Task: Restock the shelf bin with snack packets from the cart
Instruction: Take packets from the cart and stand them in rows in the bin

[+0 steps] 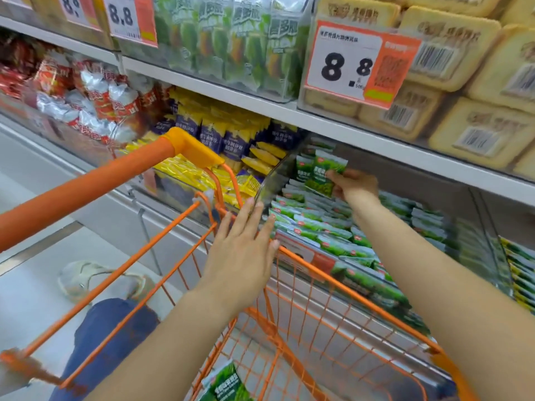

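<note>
My right hand (354, 185) reaches into the clear shelf bin (272, 183) and grips a green snack packet (322, 176) above the rows of green packets (318, 227) lying inside. My left hand (243, 253) hovers over the orange cart's rim (318, 270) with straight fingers, holding nothing, its fingertips near the bin's front corner. At the bottom of the orange wire cart (289, 342) lies another green packet (225, 383).
A neighbouring bin holds yellow and dark blue packets (220, 140); red and silver packets (95, 96) sit further left. The shelf above (318, 117) carries green packs, yellow boxes and an 8.8 price tag (353, 65). A person's blue trouser leg (110, 328) and shoe (98, 279) stand left of the cart.
</note>
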Tool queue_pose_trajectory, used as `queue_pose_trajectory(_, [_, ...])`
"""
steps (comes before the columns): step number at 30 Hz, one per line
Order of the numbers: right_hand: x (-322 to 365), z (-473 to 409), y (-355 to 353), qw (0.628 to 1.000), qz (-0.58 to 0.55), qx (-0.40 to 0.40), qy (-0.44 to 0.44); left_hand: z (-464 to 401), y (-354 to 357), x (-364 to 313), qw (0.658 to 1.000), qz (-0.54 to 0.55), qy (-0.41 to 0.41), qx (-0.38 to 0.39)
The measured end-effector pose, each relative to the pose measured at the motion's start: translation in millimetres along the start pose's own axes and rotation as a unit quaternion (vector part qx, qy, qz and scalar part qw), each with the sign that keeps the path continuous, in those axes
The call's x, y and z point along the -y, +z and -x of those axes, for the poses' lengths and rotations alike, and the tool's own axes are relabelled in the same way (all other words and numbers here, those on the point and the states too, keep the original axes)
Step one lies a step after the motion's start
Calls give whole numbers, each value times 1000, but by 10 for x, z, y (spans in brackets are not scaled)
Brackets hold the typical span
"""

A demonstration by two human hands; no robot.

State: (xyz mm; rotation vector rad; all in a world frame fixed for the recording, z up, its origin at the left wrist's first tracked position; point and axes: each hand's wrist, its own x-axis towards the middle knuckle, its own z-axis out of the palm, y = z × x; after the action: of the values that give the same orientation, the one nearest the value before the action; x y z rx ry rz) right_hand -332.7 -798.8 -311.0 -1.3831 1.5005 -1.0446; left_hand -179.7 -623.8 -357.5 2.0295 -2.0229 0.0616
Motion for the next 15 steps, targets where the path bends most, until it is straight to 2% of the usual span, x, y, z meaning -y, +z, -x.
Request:
queue_pose_trajectory(4, [-17,-321,186,1000,3,3,-20,-13,30,-14,1000,21,-5,-13])
queue_pose_trajectory(9, [-130,-392,411,997,65,12,-33,-33,53,10,999,46,-4,-19])
queue_pose_trajectory(15, [-201,-410,461,991,127,-36,-29,-39,39,28,999,50,0,-3])
